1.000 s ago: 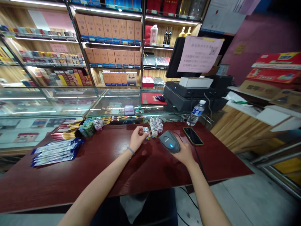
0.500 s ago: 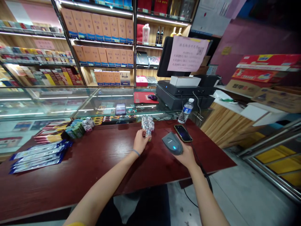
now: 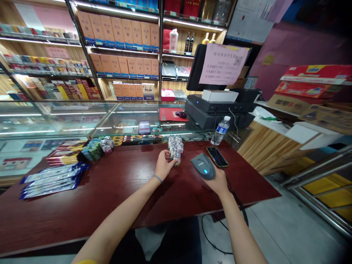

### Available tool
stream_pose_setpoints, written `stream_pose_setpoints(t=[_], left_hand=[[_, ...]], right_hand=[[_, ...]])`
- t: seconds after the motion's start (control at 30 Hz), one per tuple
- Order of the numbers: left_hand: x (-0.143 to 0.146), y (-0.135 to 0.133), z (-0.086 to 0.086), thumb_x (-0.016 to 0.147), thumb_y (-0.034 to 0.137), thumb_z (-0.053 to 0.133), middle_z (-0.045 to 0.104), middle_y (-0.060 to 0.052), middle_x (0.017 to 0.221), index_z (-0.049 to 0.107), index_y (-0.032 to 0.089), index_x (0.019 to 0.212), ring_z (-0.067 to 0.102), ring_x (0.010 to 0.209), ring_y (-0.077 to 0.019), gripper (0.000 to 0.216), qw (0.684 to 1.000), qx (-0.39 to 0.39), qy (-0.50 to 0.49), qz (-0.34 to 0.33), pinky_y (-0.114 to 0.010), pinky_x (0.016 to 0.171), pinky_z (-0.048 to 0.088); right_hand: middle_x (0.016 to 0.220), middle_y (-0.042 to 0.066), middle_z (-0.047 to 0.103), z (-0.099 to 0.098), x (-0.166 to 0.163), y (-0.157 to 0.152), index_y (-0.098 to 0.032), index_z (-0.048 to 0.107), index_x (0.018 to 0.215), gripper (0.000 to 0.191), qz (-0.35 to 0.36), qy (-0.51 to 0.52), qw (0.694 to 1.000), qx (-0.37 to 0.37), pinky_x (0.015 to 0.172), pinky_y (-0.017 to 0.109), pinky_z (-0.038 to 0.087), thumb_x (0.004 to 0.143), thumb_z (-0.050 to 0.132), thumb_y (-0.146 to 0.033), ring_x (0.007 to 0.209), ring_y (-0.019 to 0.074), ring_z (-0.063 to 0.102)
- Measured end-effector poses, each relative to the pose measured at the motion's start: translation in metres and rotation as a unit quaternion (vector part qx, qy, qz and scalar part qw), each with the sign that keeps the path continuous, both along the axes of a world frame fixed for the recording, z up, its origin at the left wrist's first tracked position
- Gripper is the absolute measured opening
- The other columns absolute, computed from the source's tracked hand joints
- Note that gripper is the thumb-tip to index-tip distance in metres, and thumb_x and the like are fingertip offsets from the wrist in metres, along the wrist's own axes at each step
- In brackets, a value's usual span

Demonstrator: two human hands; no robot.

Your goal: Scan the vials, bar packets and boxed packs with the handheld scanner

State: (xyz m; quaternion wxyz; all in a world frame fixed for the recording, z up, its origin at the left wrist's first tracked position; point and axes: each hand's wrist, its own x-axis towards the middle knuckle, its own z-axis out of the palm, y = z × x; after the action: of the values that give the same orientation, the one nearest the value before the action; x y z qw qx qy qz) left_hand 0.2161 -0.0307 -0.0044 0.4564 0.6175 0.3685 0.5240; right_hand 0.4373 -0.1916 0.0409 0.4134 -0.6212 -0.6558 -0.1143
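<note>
My left hand is beside a small group of little clear-capped jars on the dark red table. Its thumb reaches to the side of the nearest small jar; the other fingers are loosely curled, apart from the thumb, with no jar enclosed in them. My right hand is wrapped round the handle of a grey barcode scanner, whose blue light is lit. Just behind the scanner lies a dark phone.
A water bottle stands by the black register equipment. At left lie blue-white packets, red-yellow packs, green packs and more small jars. A glass counter runs behind. The scanner cord hangs over the table edge.
The nearest jar stands slightly closer and clearer of my left hand, which has drawn a little to the left. My right hand keeps the scanner in nearly the same place. The view has shifted slightly.
</note>
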Motion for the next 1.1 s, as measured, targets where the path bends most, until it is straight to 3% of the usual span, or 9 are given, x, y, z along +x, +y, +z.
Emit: stream_pose_setpoints(t=[0.1,0.23,0.4,0.57,0.7,0.87,0.97,1.1], left_hand=[[-0.034,0.016,0.009,0.071,0.034,0.088,0.058,-0.006,0.1,0.06,0.02,0.113,0.059,0.088,-0.0197,0.052,0.998,0.033,0.012,0.054,-0.034,0.08,0.05],[-0.103,0.053,0.011,0.079,0.032,0.08,0.057,-0.006,0.102,0.059,0.019,0.116,0.06,0.09,-0.0204,0.043,0.981,0.089,0.064,0.164,-0.039,0.087,0.053],[-0.198,0.095,0.017,0.081,0.023,0.073,0.059,-0.012,0.116,0.058,0.017,0.124,0.058,0.11,-0.0293,0.046,0.923,0.154,0.232,0.265,-0.049,0.101,0.05],[-0.265,0.12,0.043,0.085,0.02,0.062,0.055,-0.02,0.133,0.055,0.014,0.137,0.05,0.129,-0.0359,0.053,0.844,0.171,0.392,0.323,-0.053,0.112,0.04],[-0.289,0.131,0.062,0.086,0.023,0.059,0.054,-0.021,0.139,0.06,0.015,0.134,0.045,0.134,-0.0384,0.048,0.789,0.164,0.512,0.299,-0.054,0.114,0.035],[-0.288,0.13,0.07,0.086,0.03,0.062,0.05,-0.02,0.146,0.068,0.015,0.123,0.039,0.134,-0.043,0.041,0.73,0.13,0.599,0.301,-0.055,0.106,0.038],[-0.284,0.127,0.068,0.087,0.03,0.062,0.05,-0.02,0.146,0.07,0.017,0.114,0.037,0.136,-0.0433,0.031,0.718,0.136,0.609,0.31,-0.056,0.105,0.036],[-0.284,0.126,0.064,0.085,0.027,0.065,0.05,-0.02,0.145,0.069,0.017,0.108,0.036,0.137,-0.0434,0.025,0.736,0.142,0.581,0.316,-0.058,0.107,0.034]], right_hand=[[0.091,0.009,0.082,-0.001,-0.01,0.009,-0.02,0.07,0.116,0.037,0.009,0.002,1.0,0.027,0.068,0.036,0.064,0.081,0.071,-0.033,0.076,0.0295,0.079],[0.089,0.007,0.081,0.001,-0.03,0.025,-0.021,0.071,0.112,0.032,0.047,-0.005,0.997,0.06,0.067,0.033,0.063,0.082,0.071,-0.032,0.074,0.027,0.078],[0.08,0.005,0.078,0.006,-0.058,0.044,-0.021,0.071,0.108,0.027,0.078,-0.02,0.996,0.048,0.061,0.032,0.06,0.082,0.068,-0.03,0.067,0.0254,0.076],[0.08,0.005,0.077,0.004,-0.078,0.059,-0.02,0.068,0.109,0.028,0.123,-0.018,0.992,0.036,0.061,0.031,0.059,0.082,0.068,-0.029,0.065,0.0239,0.076],[0.083,0.006,0.079,-0.001,-0.092,0.072,-0.018,0.067,0.115,0.035,0.154,-0.014,0.987,0.033,0.061,0.031,0.058,0.082,0.066,-0.028,0.065,0.0242,0.076],[0.081,0.006,0.079,-0.008,-0.107,0.086,-0.017,0.065,0.12,0.042,0.157,-0.024,0.987,0.021,0.06,0.03,0.057,0.08,0.067,-0.029,0.064,0.0241,0.076],[0.081,0.008,0.079,-0.012,-0.112,0.09,-0.018,0.066,0.115,0.037,0.155,-0.037,0.987,0.035,0.06,0.031,0.057,0.079,0.067,-0.027,0.067,0.0254,0.077],[0.083,0.009,0.079,-0.017,-0.114,0.091,-0.016,0.064,0.116,0.039,0.163,-0.048,0.984,0.054,0.06,0.032,0.058,0.079,0.066,-0.027,0.069,0.0273,0.078]])
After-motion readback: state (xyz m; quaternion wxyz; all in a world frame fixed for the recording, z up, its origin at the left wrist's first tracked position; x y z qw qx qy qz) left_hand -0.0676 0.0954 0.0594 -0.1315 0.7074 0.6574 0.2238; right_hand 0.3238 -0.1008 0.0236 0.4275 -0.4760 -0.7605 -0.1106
